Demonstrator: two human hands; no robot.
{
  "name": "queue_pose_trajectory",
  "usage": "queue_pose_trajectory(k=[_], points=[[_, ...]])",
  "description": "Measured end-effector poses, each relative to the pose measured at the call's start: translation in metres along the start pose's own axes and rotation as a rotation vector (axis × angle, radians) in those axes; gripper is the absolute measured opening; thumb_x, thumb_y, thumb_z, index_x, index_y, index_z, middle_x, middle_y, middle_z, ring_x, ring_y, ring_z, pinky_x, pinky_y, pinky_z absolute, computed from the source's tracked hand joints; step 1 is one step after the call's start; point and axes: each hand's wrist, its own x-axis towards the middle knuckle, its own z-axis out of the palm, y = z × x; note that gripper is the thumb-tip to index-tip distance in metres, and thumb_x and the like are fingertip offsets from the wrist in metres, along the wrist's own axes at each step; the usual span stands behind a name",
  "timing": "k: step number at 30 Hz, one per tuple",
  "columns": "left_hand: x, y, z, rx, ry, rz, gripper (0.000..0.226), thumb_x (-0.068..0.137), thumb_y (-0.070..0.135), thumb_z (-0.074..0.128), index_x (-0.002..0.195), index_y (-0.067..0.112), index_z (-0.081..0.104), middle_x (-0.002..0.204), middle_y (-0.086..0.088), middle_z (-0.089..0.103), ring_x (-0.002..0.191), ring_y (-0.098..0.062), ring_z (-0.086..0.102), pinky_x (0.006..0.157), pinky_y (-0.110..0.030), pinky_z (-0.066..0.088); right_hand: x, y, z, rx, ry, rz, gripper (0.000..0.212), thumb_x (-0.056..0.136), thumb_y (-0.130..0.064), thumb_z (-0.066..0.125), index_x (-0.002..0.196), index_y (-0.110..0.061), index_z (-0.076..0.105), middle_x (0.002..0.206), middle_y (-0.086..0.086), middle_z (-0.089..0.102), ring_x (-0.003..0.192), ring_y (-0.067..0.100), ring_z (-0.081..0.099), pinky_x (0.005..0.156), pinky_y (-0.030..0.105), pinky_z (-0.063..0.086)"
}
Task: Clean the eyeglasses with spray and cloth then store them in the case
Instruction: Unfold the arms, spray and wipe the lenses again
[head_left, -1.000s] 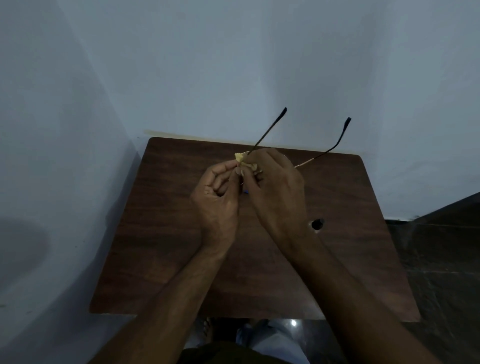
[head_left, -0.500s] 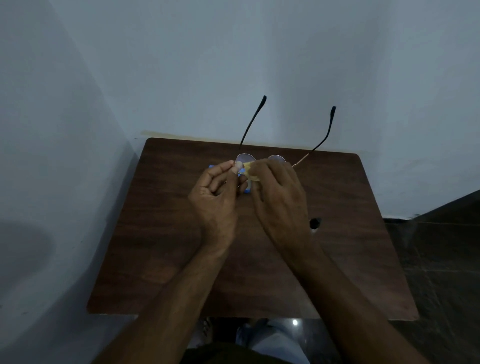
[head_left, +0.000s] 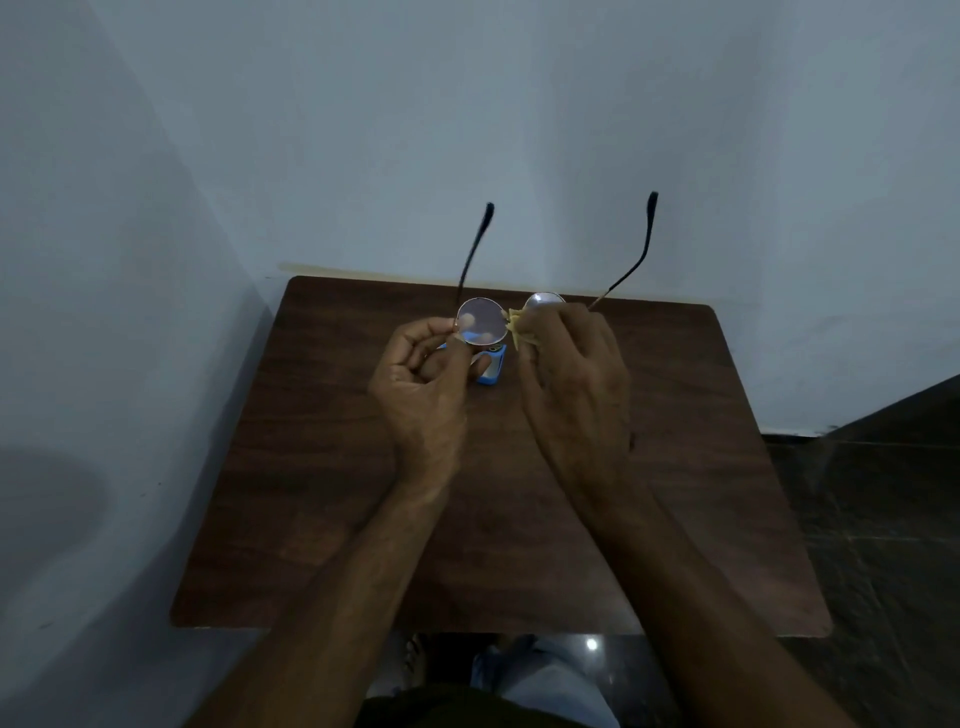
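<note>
Round-lensed eyeglasses (head_left: 481, 322) with thin metal rims and dark temple tips are held above the table, temples pointing away from me. My left hand (head_left: 421, 384) pinches the rim of the left lens. My right hand (head_left: 574, 384) presses a small yellow cloth (head_left: 517, 332) against the right lens, which is mostly hidden by the fingers and cloth. A blue object (head_left: 491, 366) lies on the table under my left hand, partly covered; I cannot tell if it is the case or the spray.
A dark brown wooden table (head_left: 322, 493) stands in a corner between pale walls. Its front edge is near my lap. A dark floor (head_left: 883, 493) lies to the right.
The glasses have turned level so both lenses face me. My hands moved apart, the left now on the left rim, the cloth shifted from the left lens to the right lens. The blue object became visible.
</note>
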Motion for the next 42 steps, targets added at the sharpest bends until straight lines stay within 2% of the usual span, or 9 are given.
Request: queue_pose_trajectory(k=[6,11,15,18,24,28,34,39,42], points=[[0.003,0.001,-0.001,0.069,-0.070,0.098,0.021,0.082,0.019,0.073,0.091,0.038,0.073,0.100,-0.014,0.075,0.099,-0.043,0.075,0.079,-0.070,0.060,0.007,-0.002,0.003,-0.006,0.060,-0.047,0.020,0.081,0.004,0.080,0.100,0.002,0.072,0.103,0.020,0.072,0.086,0.031,0.068,0.074,0.033,0.054],[0.006,0.001,-0.002,0.064,-0.081,0.100,0.015,0.087,0.020,0.076,0.099,0.029,0.073,0.098,-0.009,0.078,0.094,-0.030,0.079,0.078,-0.063,0.064,0.015,0.008,0.003,-0.022,0.097,-0.068,0.012,0.090,-0.002,0.067,0.101,-0.002,0.071,0.104,0.016,0.070,0.089,0.028,0.062,0.075,0.034,0.051],[0.010,-0.002,-0.001,0.053,-0.044,0.052,0.013,0.088,0.014,0.079,0.099,0.019,0.074,0.097,-0.015,0.078,0.091,-0.032,0.079,0.081,-0.063,0.064,0.020,0.005,0.007,0.008,0.094,-0.079,0.018,0.093,-0.014,0.057,0.099,-0.003,0.070,0.103,0.015,0.069,0.088,0.025,0.060,0.076,0.030,0.046],[0.014,0.000,-0.002,0.035,-0.018,0.042,0.016,0.084,0.025,0.082,0.097,0.019,0.074,0.093,-0.013,0.079,0.087,-0.030,0.080,0.077,-0.050,0.067,0.014,0.003,0.010,0.021,0.067,-0.122,0.011,0.091,-0.007,0.060,0.096,-0.002,0.070,0.100,0.016,0.069,0.086,0.029,0.063,0.074,0.034,0.050],[0.017,0.001,0.000,0.047,0.017,0.046,0.015,0.089,0.014,0.085,0.098,0.009,0.074,0.090,-0.012,0.080,0.083,-0.028,0.081,0.069,-0.039,0.067,0.031,0.019,0.004,0.005,0.201,-0.013,0.004,0.094,-0.006,0.071,0.097,-0.004,0.071,0.098,0.011,0.069,0.089,0.022,0.057,0.074,0.031,0.046],[0.018,0.000,0.001,0.070,0.004,0.026,0.018,0.089,0.011,0.085,0.100,0.003,0.073,0.089,-0.010,0.080,0.079,-0.026,0.081,0.069,-0.038,0.067,0.031,0.014,0.013,-0.032,0.084,-0.002,0.013,0.090,0.000,0.072,0.101,-0.006,0.070,0.102,0.010,0.069,0.089,0.026,0.061,0.073,0.036,0.051],[0.020,-0.002,-0.008,0.048,0.013,0.000,0.016,0.088,0.006,0.084,0.099,0.000,0.073,0.089,-0.013,0.080,0.080,-0.028,0.081,0.071,-0.040,0.067,0.022,0.017,0.016,-0.008,0.019,-0.010,0.011,0.094,-0.009,0.066,0.104,-0.008,0.071,0.105,0.010,0.071,0.090,0.024,0.064,0.072,0.035,0.053],[0.019,0.005,-0.004,0.039,-0.004,0.023,0.013,0.085,0.017,0.086,0.092,0.015,0.075,0.088,-0.009,0.081,0.082,-0.029,0.081,0.070,-0.035,0.066,0.031,0.010,0.015,0.023,0.057,0.094,0.015,0.090,-0.002,0.072,0.104,-0.008,0.074,0.102,0.007,0.073,0.088,0.021,0.066,0.077,0.018,0.040],[0.021,0.009,-0.005,0.038,-0.011,0.052,0.017,0.078,0.030,0.084,0.091,0.024,0.075,0.089,-0.006,0.081,0.082,-0.027,0.081,0.070,-0.033,0.066,0.025,0.005,0.016,0.118,0.019,0.096,0.015,0.091,-0.006,0.075,0.106,-0.007,0.074,0.107,0.006,0.074,0.093,0.017,0.067,0.081,0.018,0.048]])
